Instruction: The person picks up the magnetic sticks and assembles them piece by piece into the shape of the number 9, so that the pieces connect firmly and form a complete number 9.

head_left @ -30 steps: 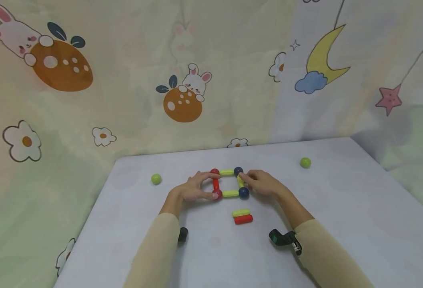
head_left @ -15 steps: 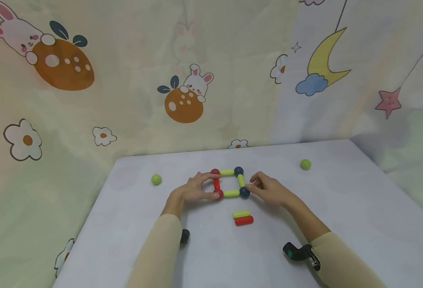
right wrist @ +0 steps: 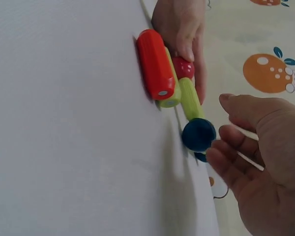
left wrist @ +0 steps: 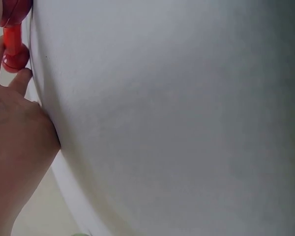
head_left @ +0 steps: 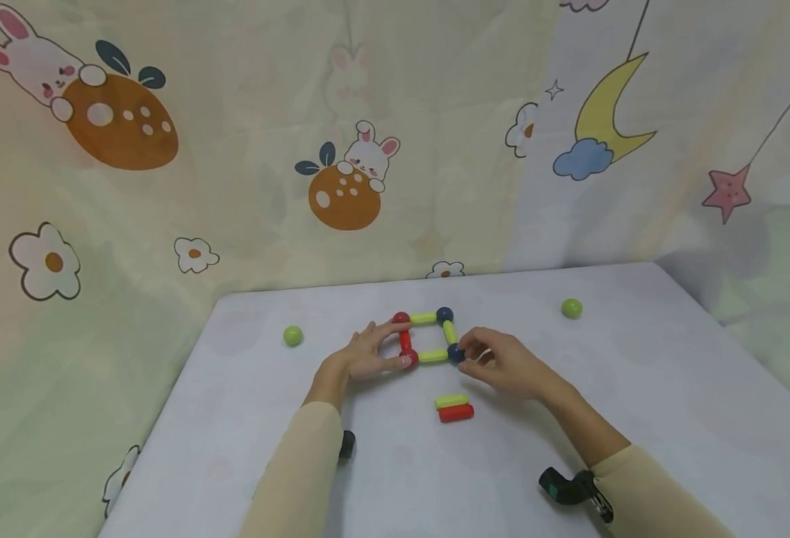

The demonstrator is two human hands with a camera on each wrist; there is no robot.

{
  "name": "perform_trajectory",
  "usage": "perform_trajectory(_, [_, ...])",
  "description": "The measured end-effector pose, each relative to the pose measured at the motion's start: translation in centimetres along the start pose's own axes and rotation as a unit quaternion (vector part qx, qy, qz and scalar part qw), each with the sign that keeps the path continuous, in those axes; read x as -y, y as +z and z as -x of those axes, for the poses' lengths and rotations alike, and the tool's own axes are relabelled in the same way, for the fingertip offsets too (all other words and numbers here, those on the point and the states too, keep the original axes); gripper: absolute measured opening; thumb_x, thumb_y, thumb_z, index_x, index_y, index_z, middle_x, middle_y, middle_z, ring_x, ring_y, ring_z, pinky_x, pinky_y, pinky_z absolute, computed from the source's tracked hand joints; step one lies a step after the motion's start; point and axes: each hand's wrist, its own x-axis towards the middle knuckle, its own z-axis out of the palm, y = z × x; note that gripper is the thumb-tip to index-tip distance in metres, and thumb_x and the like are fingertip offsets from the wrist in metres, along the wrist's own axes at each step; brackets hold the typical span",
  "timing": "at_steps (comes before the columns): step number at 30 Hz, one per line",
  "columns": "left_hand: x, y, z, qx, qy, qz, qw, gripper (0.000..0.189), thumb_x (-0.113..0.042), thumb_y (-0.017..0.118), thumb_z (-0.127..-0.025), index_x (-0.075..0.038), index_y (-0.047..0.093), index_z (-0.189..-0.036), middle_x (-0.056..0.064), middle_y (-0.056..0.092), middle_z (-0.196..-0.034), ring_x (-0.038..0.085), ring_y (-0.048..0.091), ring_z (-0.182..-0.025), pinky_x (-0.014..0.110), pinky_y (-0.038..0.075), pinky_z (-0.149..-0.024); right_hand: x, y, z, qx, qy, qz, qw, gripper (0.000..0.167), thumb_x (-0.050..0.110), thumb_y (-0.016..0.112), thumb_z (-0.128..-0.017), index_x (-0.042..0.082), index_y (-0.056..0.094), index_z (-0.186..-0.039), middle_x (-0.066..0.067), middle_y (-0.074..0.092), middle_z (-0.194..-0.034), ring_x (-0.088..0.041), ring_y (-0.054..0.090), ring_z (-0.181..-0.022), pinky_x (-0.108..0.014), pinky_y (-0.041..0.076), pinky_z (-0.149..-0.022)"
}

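A square of magnetic toy rods and balls lies on the table, two red balls on its left side and two blue balls on its right. Three rods are yellow, and the left one is a red rod (head_left: 405, 341). My left hand (head_left: 368, 354) spans that side, thumb at the near red ball (head_left: 409, 359), a finger at the far red ball (head_left: 401, 318). Beside the near blue ball (right wrist: 199, 134), my right hand (head_left: 510, 366) has loosely bent fingers, with thumb and fingertips apart in the right wrist view. The fingers are at the ball; firm contact is unclear.
A loose yellow rod (head_left: 451, 401) and a loose red rod (head_left: 457, 413) lie side by side in front of the square. One green ball (head_left: 293, 335) is at the left, another green ball (head_left: 572, 308) at the far right. A printed cloth (head_left: 247, 187) hangs behind the table.
My right hand has let go of the square's right-hand yellow rod and come nearer, to the near blue ball. The square has shifted slightly away; my left hand stays on it.
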Motion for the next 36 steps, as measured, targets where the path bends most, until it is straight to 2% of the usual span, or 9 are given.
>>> perform_trajectory(4, [0.1, 0.0, 0.1, 0.000, -0.010, 0.006, 0.9999, 0.072, -0.056, 0.070, -0.089, -0.047, 0.040, -0.154, 0.002, 0.024, -0.171, 0.036, 0.001, -0.159, 0.074, 0.010, -0.118, -0.5, 0.4, 0.2, 0.001, -0.042, -0.002, 0.9991, 0.028, 0.019, 0.076, -0.094, 0.010, 0.065, -0.118, -0.002, 0.068, -0.111, -0.015, 0.062, -0.100, -0.043, 0.057, -0.094])
perform_trajectory(10, [0.3, -0.2, 0.2, 0.000, -0.030, 0.016, 0.9994, 0.072, -0.059, 0.070, -0.088, -0.052, 0.039, -0.153, 0.003, 0.020, -0.172, 0.041, 0.000, -0.158, 0.080, 0.013, -0.113, -0.3, 1.0, 0.4, 0.010, -0.085, 0.003, 0.9964, 0.027, 0.017, 0.079, -0.091, 0.011, 0.068, -0.115, -0.002, 0.069, -0.109, -0.015, 0.064, -0.100, -0.039, 0.058, -0.090])
perform_trajectory(14, [0.2, -0.2, 0.1, -0.002, -0.038, 0.018, 0.9991, 0.072, -0.059, 0.071, -0.087, -0.053, 0.040, -0.152, 0.006, 0.018, -0.172, 0.045, 0.001, -0.157, 0.081, 0.015, -0.112, 0.0, 1.4, 0.4, 0.035, -0.081, 0.010, 0.9960, 0.026, 0.018, 0.079, -0.091, 0.014, 0.070, -0.115, 0.001, 0.069, -0.108, -0.017, 0.064, -0.101, -0.034, 0.057, -0.089])
perform_trajectory(19, [0.2, 0.0, -0.1, -0.001, -0.042, 0.013, 0.9991, 0.071, -0.059, 0.071, -0.087, -0.054, 0.040, -0.151, 0.008, 0.018, -0.172, 0.046, 0.003, -0.157, 0.081, 0.018, -0.111, 0.4, 1.7, 0.5, 0.070, -0.072, 0.026, 0.9946, 0.024, 0.020, 0.080, -0.091, 0.020, 0.074, -0.114, 0.007, 0.069, -0.111, -0.014, 0.062, -0.104, -0.035, 0.056, -0.090])
perform_trajectory(25, [0.2, 0.2, -0.3, -0.002, -0.044, 0.014, 0.9989, 0.071, -0.059, 0.072, -0.086, -0.055, 0.041, -0.150, 0.008, 0.018, -0.172, 0.046, 0.004, -0.157, 0.081, 0.019, -0.110, 0.4, 2.0, 0.6, 0.087, -0.082, 0.029, 0.9924, 0.021, 0.019, 0.079, -0.091, 0.021, 0.076, -0.112, 0.011, 0.069, -0.107, -0.012, 0.062, -0.101, -0.034, 0.055, -0.090])
perform_trajectory(32, [0.1, 0.1, -0.2, -0.003, -0.050, 0.025, 0.9984, 0.071, -0.057, 0.074, -0.085, -0.055, 0.043, -0.149, 0.010, 0.017, -0.172, 0.046, 0.005, -0.157, 0.082, 0.021, -0.109, 0.5, 2.0, 0.4, 0.110, -0.076, 0.011, 0.9909, 0.022, 0.016, 0.079, -0.091, 0.022, 0.076, -0.112, 0.009, 0.070, -0.106, -0.014, 0.064, -0.097, -0.030, 0.056, -0.087])
perform_trajectory(36, [0.1, 0.0, -0.2, -0.003, -0.050, 0.031, 0.9982, 0.071, -0.057, 0.074, -0.085, -0.055, 0.043, -0.149, 0.011, 0.016, -0.172, 0.046, 0.005, -0.157, 0.082, 0.022, -0.109, 0.5, 2.1, 0.1, 0.129, -0.064, 0.006, 0.9896, 0.024, 0.017, 0.081, -0.089, 0.022, 0.074, -0.112, 0.011, 0.070, -0.106, -0.009, 0.065, -0.096, -0.028, 0.056, -0.088])
